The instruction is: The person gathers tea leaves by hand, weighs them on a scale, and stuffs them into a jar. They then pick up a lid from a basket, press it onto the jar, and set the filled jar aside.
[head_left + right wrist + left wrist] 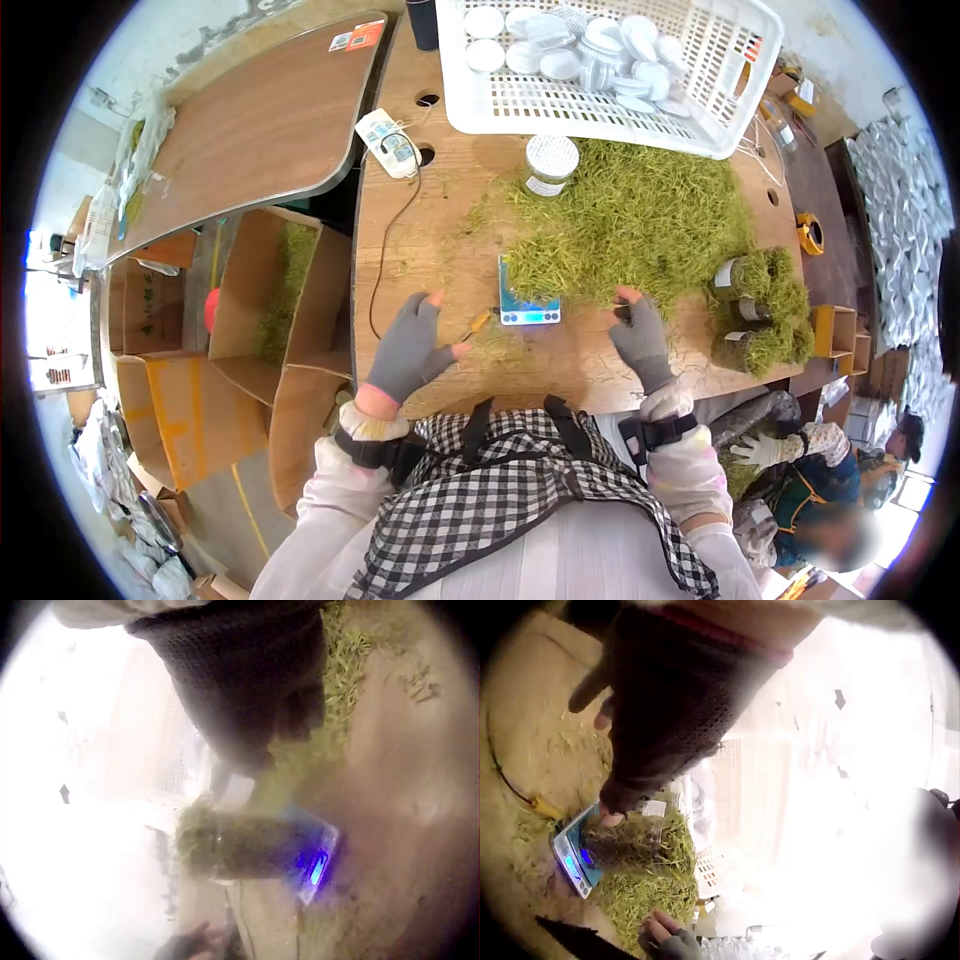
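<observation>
A small digital scale (528, 315) with a lit blue display lies on the wooden table. On it stands a clear jar (251, 844) heaped with dried green herb, which sticks out above the rim; from the head view the herb hides most of the jar. My left hand (412, 345), in a grey fingerless glove, hovers left of the scale with fingers spread and holds nothing. To the scale's right, my right hand (642, 342), gloved alike, is beside the edge of the herb pile (650, 220), its fingers loosely bent and nothing in them.
A lidded jar (550, 165) stands behind the scale, below a white crate (610, 118) of round lids. Several filled jars (740, 310) stand at the right. A cable leads from a power strip (388, 142). Cardboard boxes (190, 410) are on the left; another person (830, 480) is at lower right.
</observation>
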Motion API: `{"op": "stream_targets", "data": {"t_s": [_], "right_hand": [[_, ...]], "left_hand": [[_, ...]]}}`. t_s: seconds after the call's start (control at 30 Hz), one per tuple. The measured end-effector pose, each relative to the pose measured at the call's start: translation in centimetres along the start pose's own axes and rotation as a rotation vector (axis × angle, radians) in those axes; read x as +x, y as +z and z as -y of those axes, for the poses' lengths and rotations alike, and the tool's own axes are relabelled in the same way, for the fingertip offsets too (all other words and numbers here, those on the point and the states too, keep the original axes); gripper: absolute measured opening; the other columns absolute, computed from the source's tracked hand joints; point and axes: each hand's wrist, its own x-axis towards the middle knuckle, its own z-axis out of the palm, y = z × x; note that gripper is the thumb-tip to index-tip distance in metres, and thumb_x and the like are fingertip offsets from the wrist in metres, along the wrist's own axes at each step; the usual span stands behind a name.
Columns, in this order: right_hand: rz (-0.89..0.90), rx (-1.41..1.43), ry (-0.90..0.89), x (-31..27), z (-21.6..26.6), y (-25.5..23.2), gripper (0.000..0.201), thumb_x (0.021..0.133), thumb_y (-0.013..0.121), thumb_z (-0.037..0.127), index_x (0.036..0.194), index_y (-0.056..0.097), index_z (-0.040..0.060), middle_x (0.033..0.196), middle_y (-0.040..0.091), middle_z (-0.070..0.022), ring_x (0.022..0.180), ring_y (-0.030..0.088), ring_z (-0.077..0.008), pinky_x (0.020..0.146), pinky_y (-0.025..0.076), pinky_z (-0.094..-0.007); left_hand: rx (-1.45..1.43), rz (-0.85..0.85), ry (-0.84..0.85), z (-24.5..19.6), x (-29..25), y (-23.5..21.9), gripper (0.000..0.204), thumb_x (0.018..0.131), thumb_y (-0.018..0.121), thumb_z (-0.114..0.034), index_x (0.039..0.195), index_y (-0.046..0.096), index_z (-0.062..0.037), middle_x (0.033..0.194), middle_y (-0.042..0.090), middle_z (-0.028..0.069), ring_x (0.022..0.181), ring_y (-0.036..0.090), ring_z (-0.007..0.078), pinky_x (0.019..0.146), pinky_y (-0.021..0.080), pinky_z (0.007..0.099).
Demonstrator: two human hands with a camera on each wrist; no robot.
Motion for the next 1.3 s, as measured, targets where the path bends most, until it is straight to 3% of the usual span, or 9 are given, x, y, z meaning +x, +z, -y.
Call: {"op": "stream_targets", "data": {"t_s": [0.3, 0.5, 0.57, 0.63, 0.77, 0.93, 1.07, 1.2, 1.3], "right_hand": [[-0.018, 0.040, -0.203, 0.6, 8.7, 1.8, 0.068, 0.084, 0.083, 0.017, 0.143, 0.053, 0.0055, 0.113, 0.060, -0.0165, 0.098, 0.063, -0.0291, 0.085, 0.054, -0.0387], [-0.136, -0.128, -0.341, 1.8, 10.6, 2.3, 0.064, 0.085, 0.083, 0.019, 0.141, 0.057, 0.0064, 0.118, 0.059, -0.0176, 0.100, 0.063, -0.0313, 0.085, 0.053, -0.0389], [-0.160, -0.137, -0.338, 2.2, 11.0, 2.1, 0.062, 0.085, 0.083, 0.019, 0.140, 0.058, 0.0066, 0.119, 0.059, -0.0178, 0.097, 0.064, -0.0310, 0.083, 0.053, -0.0385], [-0.006, 0.029, -0.125, 2.6, 11.1, 2.0, 0.048, 0.085, 0.082, 0.017, 0.129, 0.065, 0.0068, 0.114, 0.063, -0.0171, 0.088, 0.066, -0.0296, 0.077, 0.054, -0.0367], [-0.061, 0.073, -0.236, 3.2, 9.6, 2.5, 0.034, 0.086, 0.081, 0.015, 0.117, 0.070, 0.0065, 0.103, 0.067, -0.0148, 0.081, 0.067, -0.0260, 0.071, 0.054, -0.0348], [-0.109, 0.091, -0.282, 3.1, 10.2, 0.0, 0.020, 0.088, 0.079, 0.012, 0.106, 0.073, 0.0080, 0.092, 0.070, -0.0114, 0.076, 0.067, -0.0214, 0.067, 0.053, -0.0331], [-0.225, 0.154, -0.069, 3.8, 7.4, -2.7, 0.017, 0.089, 0.078, 0.012, 0.104, 0.073, 0.0045, 0.091, 0.072, -0.0089, 0.072, 0.065, -0.0189, 0.066, 0.053, -0.0307], [-0.187, -0.191, -0.027, 3.9, 3.9, -2.5, 0.042, 0.090, 0.077, 0.019, 0.127, 0.067, 0.0029, 0.121, 0.064, -0.0188, 0.097, 0.066, -0.0285, 0.084, 0.055, -0.0361], [-0.106, -0.040, -0.010, 2.9, 5.6, -0.6, 0.053, 0.090, 0.077, 0.022, 0.138, 0.061, 0.0053, 0.133, 0.055, -0.0224, 0.110, 0.063, -0.0335, 0.092, 0.053, -0.0404]], "left_hand": [[-0.254, -0.127, 0.280, -4.2, 6.5, 1.7, 0.104, 0.080, 0.085, -0.043, 0.159, 0.030, -0.0029, 0.147, 0.044, 0.0319, 0.135, 0.046, 0.0477, 0.113, 0.041, 0.0486], [-0.185, -0.254, 0.459, -5.8, 7.6, 1.8, 0.084, 0.085, 0.080, -0.036, 0.154, 0.042, -0.0069, 0.149, 0.047, 0.0226, 0.135, 0.047, 0.0445, 0.113, 0.042, 0.0487], [-0.052, -0.324, 0.509, -7.0, 7.8, 1.3, 0.068, 0.085, 0.079, -0.031, 0.145, 0.055, -0.0092, 0.143, 0.054, 0.0157, 0.132, 0.050, 0.0405, 0.110, 0.044, 0.0489], [0.000, -0.358, 0.549, -7.4, 8.2, 1.7, 0.060, 0.083, 0.078, -0.028, 0.138, 0.060, -0.0102, 0.138, 0.058, 0.0128, 0.129, 0.053, 0.0379, 0.107, 0.046, 0.0484], [0.128, -0.453, 0.612, -7.7, 8.7, 2.4, 0.037, 0.080, 0.078, -0.021, 0.116, 0.071, -0.0126, 0.121, 0.066, 0.0041, 0.116, 0.059, 0.0291, 0.096, 0.050, 0.0446], [0.133, -0.499, 0.594, -8.1, 8.8, 2.5, 0.027, 0.079, 0.078, -0.021, 0.105, 0.074, -0.0141, 0.112, 0.069, -0.0005, 0.111, 0.060, 0.0256, 0.092, 0.051, 0.0427], [0.126, -0.503, 0.573, -7.9, 8.9, 3.1, 0.024, 0.079, 0.077, -0.021, 0.103, 0.075, -0.0141, 0.109, 0.069, -0.0019, 0.109, 0.061, 0.0244, 0.091, 0.051, 0.0429], [0.173, -0.480, 0.543, -8.3, 9.4, 3.1, 0.022, 0.080, 0.076, -0.021, 0.100, 0.076, -0.0145, 0.104, 0.070, -0.0020, 0.106, 0.061, 0.0244, 0.088, 0.051, 0.0420], [0.245, -0.431, 0.535, -8.3, 9.9, 3.0, 0.015, 0.080, 0.075, -0.020, 0.094, 0.076, -0.0140, 0.094, 0.069, -0.0021, 0.103, 0.061, 0.0248, 0.085, 0.051, 0.0420]]}}
